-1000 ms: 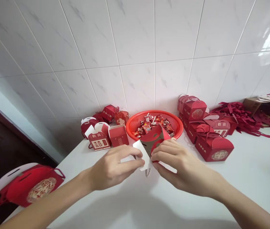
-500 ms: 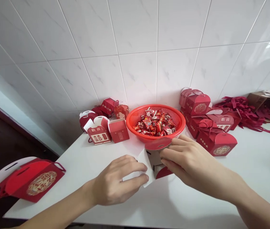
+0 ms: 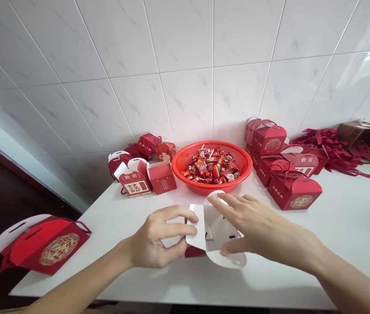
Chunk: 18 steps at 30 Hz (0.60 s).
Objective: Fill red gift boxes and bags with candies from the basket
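Between my hands an unclosed red box [image 3: 216, 224] stands on the white table, its pale inside facing up and its rounded flaps spread front and back. My left hand [image 3: 160, 237] is at the box's left side, fingertips on a white flap and the thumb lower against the side, gripping it. Over the right side is my right hand [image 3: 250, 222], fingers spread, with the thumb near the front flap and the fingertips by the back flap. Just behind the box sits a red plastic basket [image 3: 200, 188] of wrapped candies [image 3: 213, 165].
Several red boxes [image 3: 135, 181] stand at the back left, and one larger red box [image 3: 50, 244] lies near the left edge. More boxes [image 3: 294, 192] are stacked right of the basket, beside dark red ribbons [image 3: 327, 146] and a cardboard box [image 3: 351, 135]. A tiled wall rises behind.
The box's rounded flaps have spread outward, showing more of the inside. My left hand has moved onto the left flap, and my right hand has opened and shifted slightly left.
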### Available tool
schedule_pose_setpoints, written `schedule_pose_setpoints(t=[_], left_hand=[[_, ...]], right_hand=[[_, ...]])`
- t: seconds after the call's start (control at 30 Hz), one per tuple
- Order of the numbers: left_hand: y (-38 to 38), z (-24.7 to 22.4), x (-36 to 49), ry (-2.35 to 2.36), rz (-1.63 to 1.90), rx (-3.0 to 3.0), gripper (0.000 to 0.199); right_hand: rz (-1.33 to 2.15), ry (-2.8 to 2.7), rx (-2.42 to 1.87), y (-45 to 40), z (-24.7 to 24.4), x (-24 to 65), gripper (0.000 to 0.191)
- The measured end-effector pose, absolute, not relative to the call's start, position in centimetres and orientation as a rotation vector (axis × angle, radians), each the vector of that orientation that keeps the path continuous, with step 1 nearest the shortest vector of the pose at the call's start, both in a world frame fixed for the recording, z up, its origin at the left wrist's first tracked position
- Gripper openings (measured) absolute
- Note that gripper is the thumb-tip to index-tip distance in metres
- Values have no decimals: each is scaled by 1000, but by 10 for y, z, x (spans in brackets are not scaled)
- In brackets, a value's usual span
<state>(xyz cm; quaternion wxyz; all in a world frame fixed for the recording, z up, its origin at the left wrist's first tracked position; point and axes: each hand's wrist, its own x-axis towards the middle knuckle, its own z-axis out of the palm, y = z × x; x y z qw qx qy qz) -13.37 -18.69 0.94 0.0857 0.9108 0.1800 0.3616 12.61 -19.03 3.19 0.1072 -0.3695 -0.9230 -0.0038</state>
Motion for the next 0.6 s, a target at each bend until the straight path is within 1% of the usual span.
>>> schedule_pose_setpoints(t=[0.1, 0.17, 0.27, 0.33, 0.4, 0.5, 0.6], left_hand=[[-182, 7, -141, 630, 1004, 2625, 20], [-181, 6, -142, 777, 849, 2581, 17], [-181, 3, -136, 1051, 609, 2507, 28], [-182, 2, -132, 1142, 561, 2519, 33], [-183, 2, -129, 1150, 526, 2587, 39], [-185, 2, -127, 1104, 455, 2670, 60], [-185, 1, -126, 1094, 417, 2720, 68]], right_hand=[[41, -2746, -1109, -184, 30, 119, 74], [70, -2778, -1109, -182, 25, 114, 79], [54, -2805, -1141, -183, 18, 108, 81], [33, -2825, -1171, -184, 14, 105, 80], [28, -2842, -1180, -184, 12, 103, 82], [42, -2864, -1171, -182, 11, 104, 83], [53, -2875, -1131, -180, 15, 108, 77]])
